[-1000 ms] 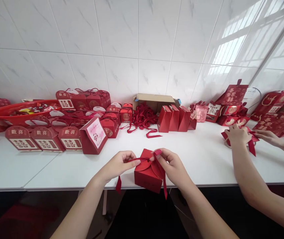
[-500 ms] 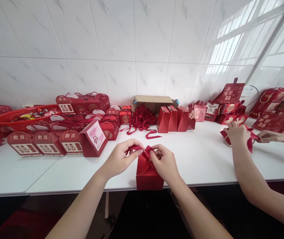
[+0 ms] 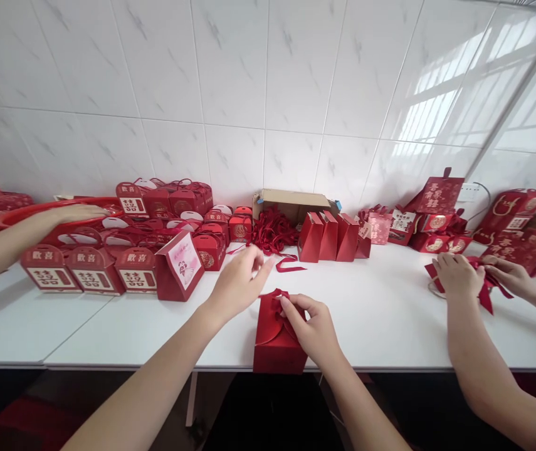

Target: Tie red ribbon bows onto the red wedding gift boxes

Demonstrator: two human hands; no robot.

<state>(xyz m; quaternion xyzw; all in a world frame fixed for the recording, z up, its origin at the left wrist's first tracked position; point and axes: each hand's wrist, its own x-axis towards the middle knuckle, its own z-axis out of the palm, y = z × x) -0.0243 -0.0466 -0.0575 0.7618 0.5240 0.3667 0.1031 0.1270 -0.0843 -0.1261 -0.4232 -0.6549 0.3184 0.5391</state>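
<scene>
In front of me at the table's near edge stands a red gift box (image 3: pixel 277 351) with curved flaps folded over its top. A red ribbon (image 3: pixel 277 304) is tied at the top of the box. My right hand (image 3: pixel 312 322) is at the box's right side, thumb and fingers pinching the ribbon. My left hand (image 3: pixel 239 282) is raised just above and left of the box, thumb apart from the curled fingers; I see nothing held in it. Part of the ribbon is hidden behind my right fingers.
Loose red ribbons (image 3: pixel 272 232) lie heaped by a cardboard box (image 3: pixel 296 198). Several red boxes (image 3: pixel 138 269) stand left, tall ones (image 3: pixel 310 238) right of the heap. A person's arm (image 3: pixel 18 235) reaches into a red basin (image 3: pixel 103 202). Another person's hands (image 3: pixel 460 275) handle a ribboned package.
My left hand has come off the ribbon and moved up. My right hand stays on the ribbon. A person's arm has come in over the basin at left.
</scene>
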